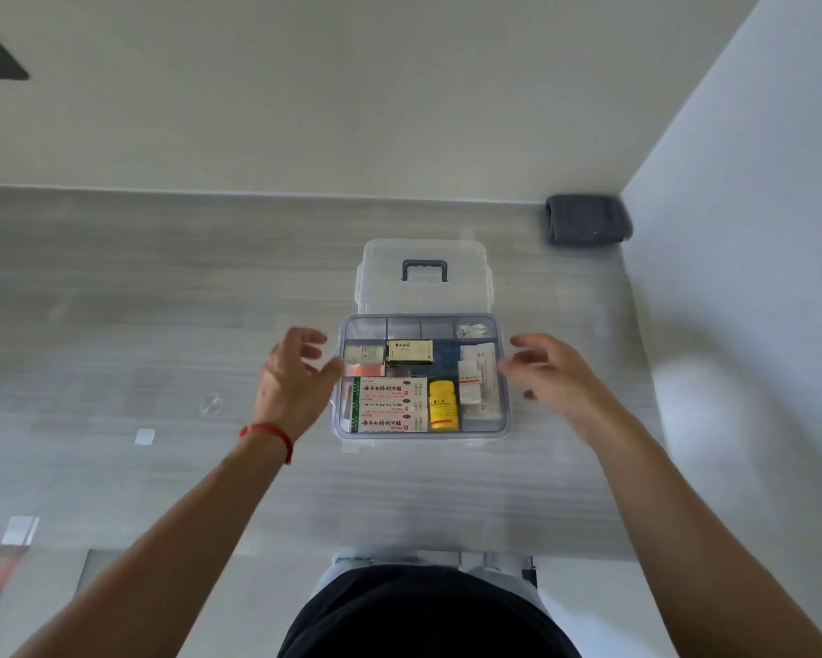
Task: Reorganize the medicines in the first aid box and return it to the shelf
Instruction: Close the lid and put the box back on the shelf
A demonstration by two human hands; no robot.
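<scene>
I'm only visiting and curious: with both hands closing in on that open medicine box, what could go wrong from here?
1. The yellow bottle lies loose among the boxes in the tray; a tilt could send it rolling.
2. The lid lies open behind the tray; lifting before closing could spill medicines.
3. Neither the left hand nor the right hand yet has a grip on the smooth clear walls, so a slip seems possible.

The box sits mid-surface, its open lid lying flat behind it and blocking reach from the back. The left hand and right hand flank its side walls. Bare surface spreads wide to the left and in front. On the right, a wall stands near, with a dark cloth in the back corner.
</scene>
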